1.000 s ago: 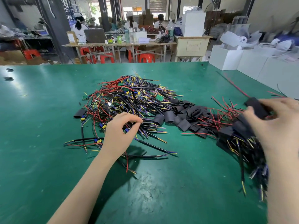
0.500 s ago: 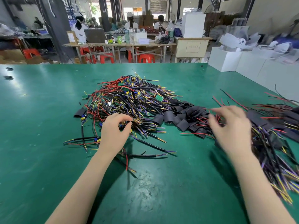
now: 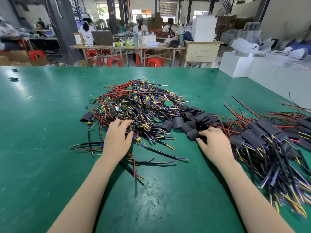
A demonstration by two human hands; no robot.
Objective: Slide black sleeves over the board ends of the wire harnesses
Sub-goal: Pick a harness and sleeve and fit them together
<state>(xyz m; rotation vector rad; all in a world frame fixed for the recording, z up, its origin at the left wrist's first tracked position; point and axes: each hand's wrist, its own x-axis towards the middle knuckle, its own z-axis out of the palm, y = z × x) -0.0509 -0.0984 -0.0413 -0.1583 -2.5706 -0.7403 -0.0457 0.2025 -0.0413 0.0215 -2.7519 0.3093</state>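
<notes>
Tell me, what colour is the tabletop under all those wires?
Green; the tabletop shows plainly in the head view.

Bright daylight, table glare, blurred, warped edges

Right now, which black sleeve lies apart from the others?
The lone black sleeve at the unsleeved harness pile's left edge; the others cluster near the right hand.

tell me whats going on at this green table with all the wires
A person is sleeving wire harnesses at a green table. The left hand reaches into the pile of bare harnesses, fingers on one small board. The right hand reaches into the loose black sleeves in the middle. Harnesses with sleeves on lie heaped at the right.
</notes>
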